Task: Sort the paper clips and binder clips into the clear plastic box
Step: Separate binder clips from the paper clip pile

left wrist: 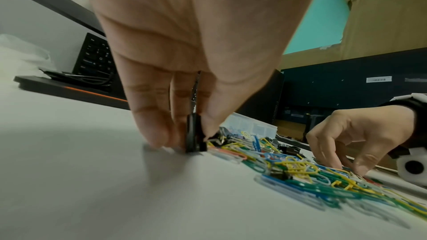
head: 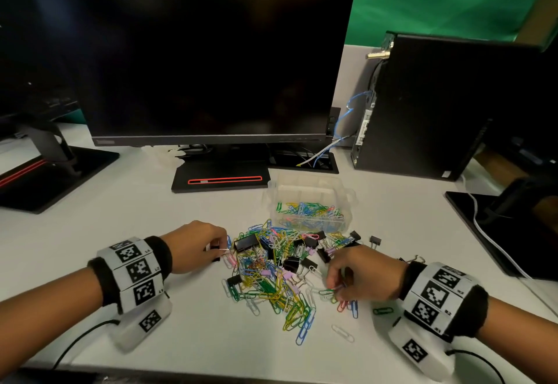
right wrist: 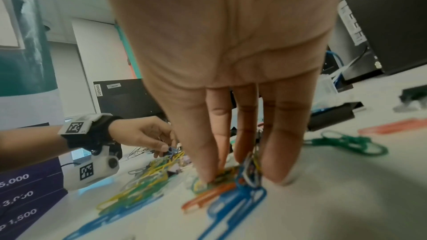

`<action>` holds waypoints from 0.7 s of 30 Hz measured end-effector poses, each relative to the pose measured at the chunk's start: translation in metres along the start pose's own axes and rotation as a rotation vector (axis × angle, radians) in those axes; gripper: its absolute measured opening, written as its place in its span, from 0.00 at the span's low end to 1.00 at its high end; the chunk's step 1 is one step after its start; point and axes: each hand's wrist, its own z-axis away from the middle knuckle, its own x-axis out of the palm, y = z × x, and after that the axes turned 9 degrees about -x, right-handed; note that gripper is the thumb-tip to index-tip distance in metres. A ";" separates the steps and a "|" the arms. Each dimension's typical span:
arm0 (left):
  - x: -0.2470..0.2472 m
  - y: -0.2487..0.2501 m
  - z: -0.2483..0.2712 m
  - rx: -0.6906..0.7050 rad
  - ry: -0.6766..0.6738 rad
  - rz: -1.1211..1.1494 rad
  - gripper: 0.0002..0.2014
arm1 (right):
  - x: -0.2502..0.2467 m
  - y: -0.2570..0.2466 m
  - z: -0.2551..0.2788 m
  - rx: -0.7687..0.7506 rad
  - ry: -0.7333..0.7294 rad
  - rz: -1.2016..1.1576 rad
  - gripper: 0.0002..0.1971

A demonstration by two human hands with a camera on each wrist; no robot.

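Your left hand [head: 196,248] is at the left edge of the pile of clips [head: 280,266] and pinches a small black binder clip [left wrist: 194,134] between thumb and fingers; the clip stands upright on the smooth white desk [head: 151,211], with its thin wire handle going up between your fingers. Your right hand [head: 362,272] is at the right edge of the pile, and its fingertips are closed around a small bunch of thin wire paper clips [right wrist: 250,169], blue and white among them. The pile is a tangled mix of glossy coloured wire loops and boxy black binder clips. Just behind the pile stands the clear plastic box [head: 314,202], rectangular with rounded corners, and its near compartment already has many coloured paper clips. Behind the box is the flat black base of the monitor [head: 211,60].
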 end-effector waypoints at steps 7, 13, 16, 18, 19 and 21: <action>0.000 -0.001 0.005 -0.029 0.042 -0.047 0.11 | -0.011 -0.021 -0.005 -0.114 0.018 0.073 0.10; -0.005 0.019 0.016 0.244 0.039 0.019 0.12 | -0.002 -0.049 -0.027 -0.272 0.028 0.097 0.18; -0.006 0.023 0.017 0.299 -0.048 0.028 0.11 | 0.006 -0.059 -0.039 -0.290 -0.039 0.170 0.26; -0.003 0.022 0.017 0.303 -0.085 0.010 0.12 | 0.011 -0.063 -0.045 -0.312 -0.084 0.253 0.27; -0.002 0.021 0.017 0.304 -0.098 -0.010 0.12 | 0.013 -0.065 -0.048 -0.327 -0.103 0.287 0.26; 0.001 0.021 0.018 0.307 -0.105 -0.040 0.12 | 0.016 -0.067 -0.048 -0.370 -0.126 0.326 0.23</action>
